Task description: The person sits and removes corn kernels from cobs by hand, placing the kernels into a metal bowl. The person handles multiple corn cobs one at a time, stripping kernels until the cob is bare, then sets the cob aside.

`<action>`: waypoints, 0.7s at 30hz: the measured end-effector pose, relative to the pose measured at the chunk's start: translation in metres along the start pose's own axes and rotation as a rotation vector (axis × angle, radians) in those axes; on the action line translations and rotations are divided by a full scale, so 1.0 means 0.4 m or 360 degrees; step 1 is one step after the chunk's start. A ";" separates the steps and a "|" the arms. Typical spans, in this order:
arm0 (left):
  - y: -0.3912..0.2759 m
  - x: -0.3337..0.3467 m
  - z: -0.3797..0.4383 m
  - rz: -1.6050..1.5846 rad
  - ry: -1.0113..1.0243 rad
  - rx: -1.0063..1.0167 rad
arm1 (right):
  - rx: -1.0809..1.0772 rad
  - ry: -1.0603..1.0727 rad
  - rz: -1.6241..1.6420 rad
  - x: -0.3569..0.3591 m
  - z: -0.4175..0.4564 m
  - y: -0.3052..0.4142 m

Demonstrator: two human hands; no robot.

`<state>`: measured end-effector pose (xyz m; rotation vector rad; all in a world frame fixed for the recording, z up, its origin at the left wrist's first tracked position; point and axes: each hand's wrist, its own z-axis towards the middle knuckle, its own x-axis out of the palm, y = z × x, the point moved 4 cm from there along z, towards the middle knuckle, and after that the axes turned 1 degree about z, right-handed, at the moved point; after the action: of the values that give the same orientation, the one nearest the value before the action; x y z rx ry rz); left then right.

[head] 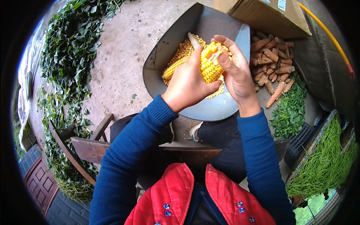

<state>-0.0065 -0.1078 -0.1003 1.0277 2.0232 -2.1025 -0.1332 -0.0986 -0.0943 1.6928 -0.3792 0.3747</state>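
An ear of yellow corn (210, 67), partly stripped of kernels near its upper end, is gripped by my left hand (189, 80) from the left and below. My right hand (237, 70) is at the ear's right side, its thumb against the bared part and its fingers curved over the top. Both hands are above a grey metal scoop-shaped pan (168, 38). Inside the pan lie loose corn kernels (184, 49), a whole yellow ear (175, 67) and a pale cob (194, 40), partly hidden behind the hands.
Stripped reddish cobs (271, 56) are heaped right of the pan, below a cardboard box (270, 17). Green leaves (291, 112) lie nearer, beside a dark plastic crate (299, 140) and a basket of thin green stems (320, 163). Leafy vines (67, 50) cover the left floor, near a wooden chair (88, 149).
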 end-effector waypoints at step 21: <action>-0.007 0.008 -0.008 0.0245 -0.0186 0.0282 | -0.0068 -0.0063 -0.0298 0.012 0.000 -0.014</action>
<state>-0.0091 -0.1031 -0.0993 1.0197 1.6738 -2.2338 -0.1262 -0.0981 -0.0969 1.6798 -0.2528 0.1943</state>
